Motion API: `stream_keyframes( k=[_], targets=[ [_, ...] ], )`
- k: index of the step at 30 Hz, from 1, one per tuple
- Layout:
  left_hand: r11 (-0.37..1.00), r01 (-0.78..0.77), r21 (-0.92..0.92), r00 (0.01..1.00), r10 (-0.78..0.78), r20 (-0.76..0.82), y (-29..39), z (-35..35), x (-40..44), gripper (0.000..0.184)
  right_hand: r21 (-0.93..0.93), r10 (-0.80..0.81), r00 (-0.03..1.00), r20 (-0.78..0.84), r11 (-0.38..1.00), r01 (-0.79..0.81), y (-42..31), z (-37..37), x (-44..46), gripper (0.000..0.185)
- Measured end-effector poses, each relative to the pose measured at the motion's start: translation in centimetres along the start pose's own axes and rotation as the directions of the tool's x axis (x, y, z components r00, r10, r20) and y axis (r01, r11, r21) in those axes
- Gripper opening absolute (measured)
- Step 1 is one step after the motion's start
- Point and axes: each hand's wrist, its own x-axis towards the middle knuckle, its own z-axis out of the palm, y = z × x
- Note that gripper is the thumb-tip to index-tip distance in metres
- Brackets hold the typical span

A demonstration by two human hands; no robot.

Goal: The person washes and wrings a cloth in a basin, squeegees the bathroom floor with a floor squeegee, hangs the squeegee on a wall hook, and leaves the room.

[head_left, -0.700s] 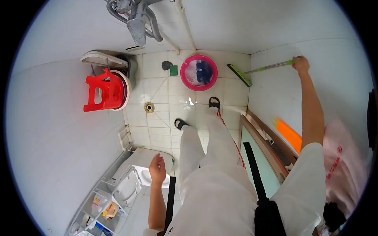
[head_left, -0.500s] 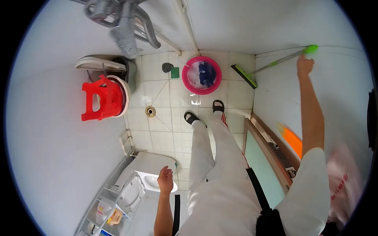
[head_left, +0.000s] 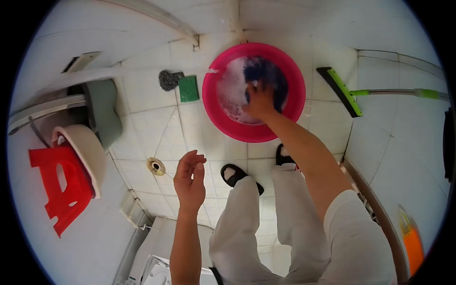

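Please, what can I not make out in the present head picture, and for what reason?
Head view:
Right hand: whether it grips the dark blue cloth is hidden under its own back.
Round pink plastic basin: bottom hidden by white foam and the cloth.
Silver and green squeegee handle: far end cut off by the right edge.

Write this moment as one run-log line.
right hand: at dark-blue cloth inside round pink plastic basin | left hand: empty
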Motion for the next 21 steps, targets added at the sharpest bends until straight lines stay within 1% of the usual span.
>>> stream_keyframes(
  k=[1, 2, 3, 4, 5, 6, 7, 8, 9, 10, 11, 13, 14, 16, 18, 20, 21],
  targets=[
    [1.000, 0.024, 0.005, 1.000, -0.024, 0.004, -0.1, 0.3, 0.2, 0.028, -0.009, -0.220, 0.973, 0.063, 0.975, 0.221, 0.4, 0.9, -0.2, 0.077],
    [0.998, 0.039, 0.040, 0.999, -0.040, 0.015, -1.0, 0.0, 0.0, 0.028, -0.002, -0.422, 0.899, 0.120, 0.905, 0.426, 0.8, 1.5, -0.8, 0.076],
    [0.996, 0.054, 0.076, 0.998, -0.056, 0.025, -2.0, -0.4, -0.6, 0.028, 0.020, -0.605, 0.778, 0.170, 0.791, 0.611, 1.1, 2.3, -1.4, 0.076],
    [0.992, 0.065, 0.112, 0.997, -0.069, 0.033, -2.5, -0.9, -1.4, 0.029, 0.031, -0.480, 0.866, 0.140, 0.876, 0.481, 1.3, 2.5, -1.8, 0.072],
    [0.990, 0.082, 0.111, 0.995, -0.088, 0.043, -3.3, -1.5, -2.3, 0.028, 0.043, -0.343, 0.933, 0.106, 0.939, 0.340, 1.4, 2.5, -2.1, 0.069],
    [0.981, 0.165, 0.100, 0.985, -0.170, 0.040, -3.7, -1.8, -4.5, 0.028, 0.060, -0.199, 0.976, 0.086, 0.979, 0.194, 1.4, 3.1, -3.9, 0.066],
    [0.980, 0.195, 0.035, 0.979, -0.196, 0.046, -4.3, -1.5, -5.1, 0.028, -0.044, -0.077, 0.943, -0.324, 0.997, 0.066, -0.2, 4.1, -4.9, 0.043],
    [0.974, 0.224, -0.020, 0.973, -0.223, 0.058, -5.5, -2.1, -6.1, 0.028, 0.005, -0.168, 0.967, -0.191, 0.985, 0.172, -0.7, 4.9, -5.8, 0.037],
    [0.968, 0.250, -0.001, 0.966, -0.249, 0.075, -4.8, -2.5, -6.4, 0.029, 0.070, -0.259, 0.964, -0.062, 0.962, 0.263, -1.4, 4.6, -6.5, 0.031],
    [0.960, 0.278, 0.012, 0.957, -0.278, 0.088, -3.7, -2.3, -6.5, 0.029, 0.143, -0.358, 0.931, 0.064, 0.927, 0.347, -1.4, 3.5, -6.8, 0.026],
    [0.952, 0.305, 0.023, 0.947, -0.306, 0.097, -2.6, -1.8, -6.5, 0.030, 0.160, -0.351, 0.928, 0.127, 0.930, 0.331, -0.5, 2.2, -6.0, 0.016],
    [0.921, 0.382, -0.071, 0.919, -0.371, 0.137, -0.1, -0.6, -6.2, 0.034, 0.353, -0.147, 0.989, -0.004, 0.925, 0.139, -0.4, -3.8, -7.4, 0.018],
    [0.899, 0.423, -0.115, 0.901, -0.405, 0.155, 0.6, -0.3, -6.6, 0.036, 0.457, -0.036, 0.998, -0.048, 0.888, 0.054, -1.0, -6.3, -9.4, 0.019],
    [0.748, 0.594, -0.295, 0.803, -0.532, 0.269, 0.9, 0.8, -6.8, 0.048, 0.679, -0.002, 0.974, -0.227, 0.716, 0.160, -2.1, -11.0, -14.2, 0.020],
    [0.522, 0.703, -0.483, 0.692, -0.656, 0.300, 3.9, 2.9, -6.5, 0.052, 0.809, 0.005, 0.991, -0.132, 0.579, 0.105, -3.5, -18.5, -19.4, 0.023],
    [0.297, 0.712, -0.636, 0.652, -0.615, 0.443, 8.1, 4.7, -5.4, 0.066, 0.854, -0.018, 0.983, -0.184, 0.493, 0.168, -4.4, -24.9, -23.6, 0.027],
    [0.279, 0.709, -0.648, 0.677, -0.524, 0.516, 9.7, 5.3, -4.5, 0.062, 0.880, -0.029, 0.985, -0.171, 0.444, 0.166, -4.8, -27.6, -25.3, 0.028]
  ],
)
